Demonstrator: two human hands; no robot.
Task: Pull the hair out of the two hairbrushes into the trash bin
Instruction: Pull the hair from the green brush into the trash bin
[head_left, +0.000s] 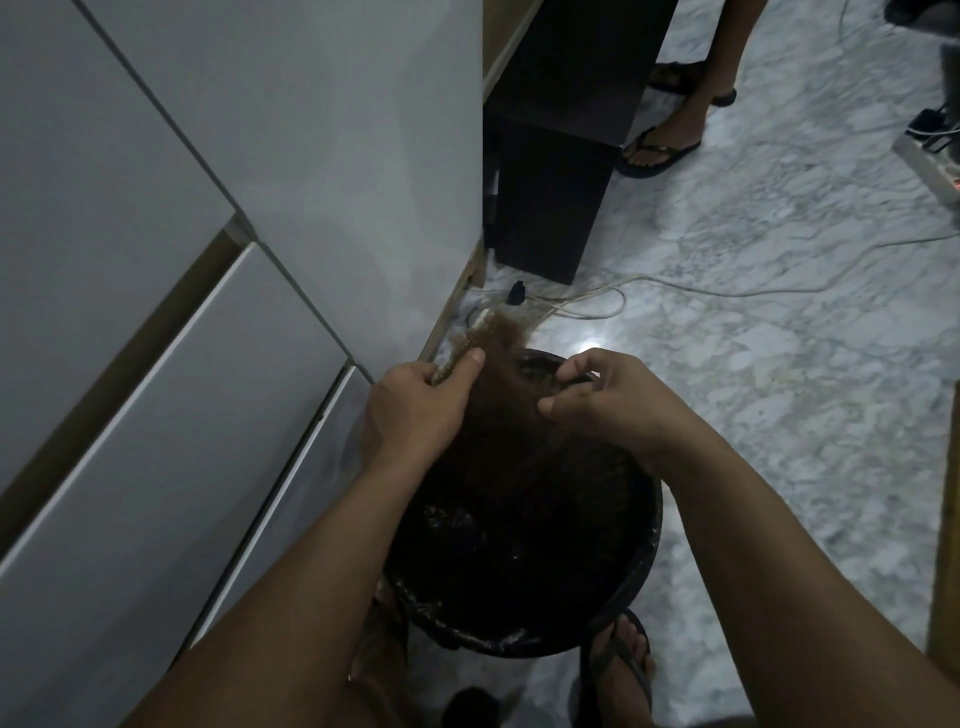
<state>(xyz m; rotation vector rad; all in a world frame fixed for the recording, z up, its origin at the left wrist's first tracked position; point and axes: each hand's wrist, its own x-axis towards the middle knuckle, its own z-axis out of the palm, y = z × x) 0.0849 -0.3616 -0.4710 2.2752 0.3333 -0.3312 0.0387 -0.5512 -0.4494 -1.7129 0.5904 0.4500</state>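
The left hand (415, 410) has its grip curled round a pale hairbrush (117, 332), thumb pressed on the brown hair (498, 374) matted in it. The right hand (592, 395) pinches the far end of that hair — stretched between the 2 hands, right over the black trash bin (649, 525). I'd judge it mid-pull; next comes tugging free and dropping. No writing is readable.
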